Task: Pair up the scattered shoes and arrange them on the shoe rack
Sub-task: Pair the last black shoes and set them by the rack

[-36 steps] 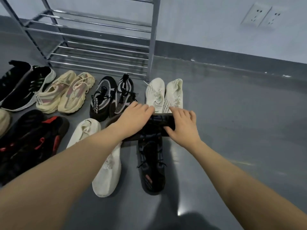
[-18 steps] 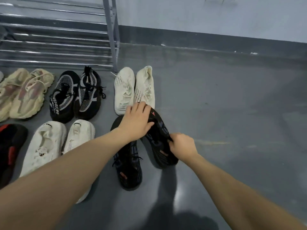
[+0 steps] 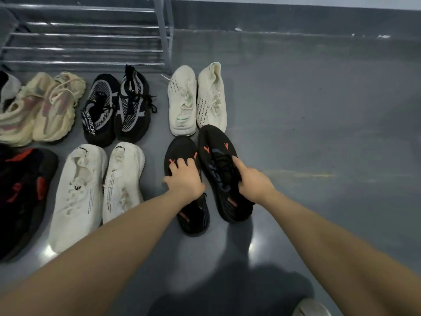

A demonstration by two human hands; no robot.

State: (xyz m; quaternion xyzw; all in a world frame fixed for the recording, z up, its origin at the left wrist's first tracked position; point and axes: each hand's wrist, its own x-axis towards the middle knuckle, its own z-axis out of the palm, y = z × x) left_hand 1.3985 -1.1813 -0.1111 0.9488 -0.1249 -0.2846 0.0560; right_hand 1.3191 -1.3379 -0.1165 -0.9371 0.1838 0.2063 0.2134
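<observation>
Left hand (image 3: 184, 179) lies palm-down on the left black shoe (image 3: 182, 151), fingers spread over its laced top, pressing rather than gripping. Right hand (image 3: 252, 182) holds the right black shoe (image 3: 216, 142) at the outer side of the laces, fingers curled round the upper; whether the thumb closes underneath cannot be told. The two black shoes sit side by side, toes pointing away toward the wall, touching or nearly so, just behind the heels of a cream knit pair (image 3: 197, 101). Judged handling: knit uppers, soft and light, foam soles; they will flex if taken by the toe, so the collar or heel is the surer hold, one per hand. Not slippery, not fragile. Largest thing about is the shoe rack (image 3: 86, 37), metal rails, at the upper left, no shoes seen on the visible shelves. Floor (image 3: 319, 133) is smooth grey, faintly glossy, with a dark baseboard at the wall. Other pairs stand in rows to the left: white pair (image 3: 98, 190), black-and-white mesh pair (image 3: 116, 108), beige pair (image 3: 43, 110), black-and-red shoe (image 3: 25, 192) at the frame edge.
</observation>
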